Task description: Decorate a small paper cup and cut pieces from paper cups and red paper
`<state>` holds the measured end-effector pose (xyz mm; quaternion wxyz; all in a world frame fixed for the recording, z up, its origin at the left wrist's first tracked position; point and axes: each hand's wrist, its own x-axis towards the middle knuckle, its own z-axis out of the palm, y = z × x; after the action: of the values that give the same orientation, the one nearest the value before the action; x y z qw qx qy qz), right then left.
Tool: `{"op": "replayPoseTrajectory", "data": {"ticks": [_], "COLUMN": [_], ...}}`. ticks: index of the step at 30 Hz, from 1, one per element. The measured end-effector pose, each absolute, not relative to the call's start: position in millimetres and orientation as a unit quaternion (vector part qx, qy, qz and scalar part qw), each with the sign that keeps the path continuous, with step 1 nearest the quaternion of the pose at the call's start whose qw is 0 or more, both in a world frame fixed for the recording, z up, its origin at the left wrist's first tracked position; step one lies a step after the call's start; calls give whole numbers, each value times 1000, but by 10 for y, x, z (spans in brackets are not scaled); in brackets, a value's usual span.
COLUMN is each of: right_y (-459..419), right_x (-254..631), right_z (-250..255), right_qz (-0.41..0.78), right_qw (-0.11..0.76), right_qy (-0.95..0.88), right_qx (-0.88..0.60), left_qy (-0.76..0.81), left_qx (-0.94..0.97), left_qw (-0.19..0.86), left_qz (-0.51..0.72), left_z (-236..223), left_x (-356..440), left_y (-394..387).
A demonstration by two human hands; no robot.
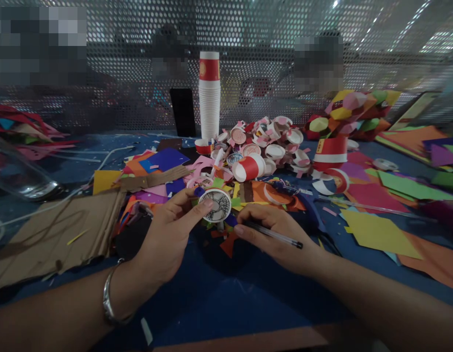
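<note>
Between the thumb and fingers of my left hand (175, 230) is a round paper cup bottom (219, 211), its pale face covered in a dark drawn pattern. Coloured paper tabs stick out around its rim. My right hand (272, 234) is closed around a clear pen (279, 233) with a dark end cap, close to the right side of the disc. The pen's tip is hidden by the fingers. Behind both hands lies a heap of cut cup bottoms (275, 151) with pink tabs, and a red and white paper cup (249, 167) lies tipped in front of it.
A tall stack of paper cups (209, 105) stands at the back beside a black phone (183, 112). Corrugated cardboard (57, 234) lies at left, near a clear glass (24, 171). Coloured paper sheets (382, 232) spread at right. A perforated metal screen (248, 29) closes off the back.
</note>
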<state>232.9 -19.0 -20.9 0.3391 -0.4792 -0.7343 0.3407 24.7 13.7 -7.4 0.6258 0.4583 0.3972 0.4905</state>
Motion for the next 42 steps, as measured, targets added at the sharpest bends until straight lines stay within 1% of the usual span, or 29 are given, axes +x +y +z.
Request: {"op": "replayPoseTrajectory", "data": {"ticks": [6,12,19,26,32,36,42], "right_y": [-194,-195,-181,-171,-186,-195,-194], "right_x": [2332,2342,2345,2385,2409,2419,2416], "right_z": [-205,-174,-208,-206,-179,-205,-233], "right_qz": [343,374,357,341,292,288,315], "right_qw": [332,353,333,343,385,416,410], "right_qy": [-738,-713,-725,-728,-704,-683,-683], "right_qx": [-478,-476,-486,-486,-520,-526,-516], "left_qy": [406,408,399,424,417,411,405], "left_qx": [452,468,479,473,469,475,478], "left_qw": [626,620,623,623,623,634,646], "left_qz": [488,479,473,457,466,450,436], "left_z": [-75,-77,-121,-148,-152,-160,-179], "left_x": [240,214,219,219,220,221,207], "left_y": [149,153,135,172,170,164,148]}}
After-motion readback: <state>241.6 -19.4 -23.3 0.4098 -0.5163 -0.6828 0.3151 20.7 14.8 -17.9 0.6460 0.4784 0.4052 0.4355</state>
